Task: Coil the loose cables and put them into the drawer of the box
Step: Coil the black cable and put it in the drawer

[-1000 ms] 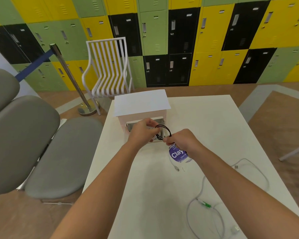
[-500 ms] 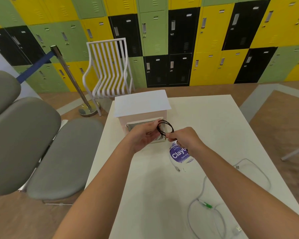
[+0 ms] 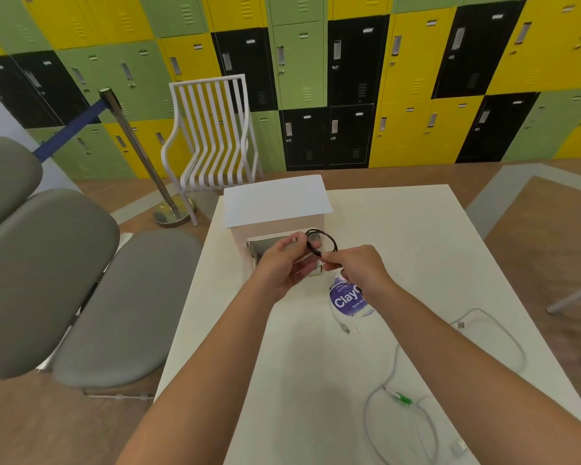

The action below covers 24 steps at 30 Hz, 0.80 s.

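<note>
I see both hands pinching black cable coil (image 3: 321, 243) | left hand (image 3: 282, 263), right hand (image 3: 356, 266) | open drawer (image 3: 265, 248) directly beneath, left hand nearer

Bright, even indoor light falls from overhead; shadows under the arms on the white table (image 3: 399, 229) are soft. Wide-angle distortion bends the lockers (image 3: 349, 78) toward the frame edges. Lower corners look slightly soft.

— What can't you make out?
— The drawer (image 3: 260, 249) behind the left hand (image 3: 284, 263): its inside is mostly covered.
— And under the right hand (image 3: 358, 268)?
— A purple-labelled pack (image 3: 348, 300), its print half hidden by the wrist.
— The white cable (image 3: 399, 407)?
— It runs off the bottom edge, nearer than both hands.
</note>
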{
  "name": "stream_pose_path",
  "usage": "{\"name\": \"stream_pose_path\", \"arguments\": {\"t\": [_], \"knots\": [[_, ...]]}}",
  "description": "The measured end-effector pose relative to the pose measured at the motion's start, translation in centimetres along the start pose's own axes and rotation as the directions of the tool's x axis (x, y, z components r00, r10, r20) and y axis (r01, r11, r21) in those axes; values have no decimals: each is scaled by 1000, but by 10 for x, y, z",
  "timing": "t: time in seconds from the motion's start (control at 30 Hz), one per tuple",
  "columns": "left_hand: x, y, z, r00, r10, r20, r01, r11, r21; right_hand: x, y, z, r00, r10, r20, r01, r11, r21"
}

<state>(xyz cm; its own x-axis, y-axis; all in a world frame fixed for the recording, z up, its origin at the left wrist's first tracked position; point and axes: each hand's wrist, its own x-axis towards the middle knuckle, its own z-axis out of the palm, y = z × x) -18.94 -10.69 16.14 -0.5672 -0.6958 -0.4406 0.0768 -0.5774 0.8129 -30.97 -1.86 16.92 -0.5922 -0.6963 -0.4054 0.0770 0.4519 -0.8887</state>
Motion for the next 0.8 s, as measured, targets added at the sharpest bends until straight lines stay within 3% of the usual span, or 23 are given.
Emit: {"name": "stream_pose_path", "arguments": {"t": [0.2,0.3,0.37,0.47,0.5,0.53,0.57,0.67,0.8], "knots": [[-1,-2,4,997,-25,-70,22,999,-45,-2,4,2,995,-104,-8,102,990,-102],[1,-3,5,992,53,-116,-52,999,10,-2,10,2,975,-219,22,219,954,-204],[1,-5,5,982,123,-144,-112,991,80,1,15,3,954,-299,-30,279,917,-286],[1,-6,3,958,205,-203,-172,971,168,-2,19,0,843,-514,-160,274,666,-693],[1,-6,3,950,226,-215,-188,965,180,-5,18,-2,830,-535,-159,251,612,-750],[1,-5,3,945,242,-222,-203,962,182,-7,19,-4,852,-500,-154,235,628,-742],[1,-5,3,941,251,-228,-213,960,179,-8,19,-5,896,-422,-141,230,711,-664],[0,-3,4,942,242,-231,-204,963,177,-4,23,-1,970,-210,-122,176,954,-241],[-2,-6,3,974,186,-129,-149,956,253,2,27,1,971,-125,-203,154,979,133]]}}
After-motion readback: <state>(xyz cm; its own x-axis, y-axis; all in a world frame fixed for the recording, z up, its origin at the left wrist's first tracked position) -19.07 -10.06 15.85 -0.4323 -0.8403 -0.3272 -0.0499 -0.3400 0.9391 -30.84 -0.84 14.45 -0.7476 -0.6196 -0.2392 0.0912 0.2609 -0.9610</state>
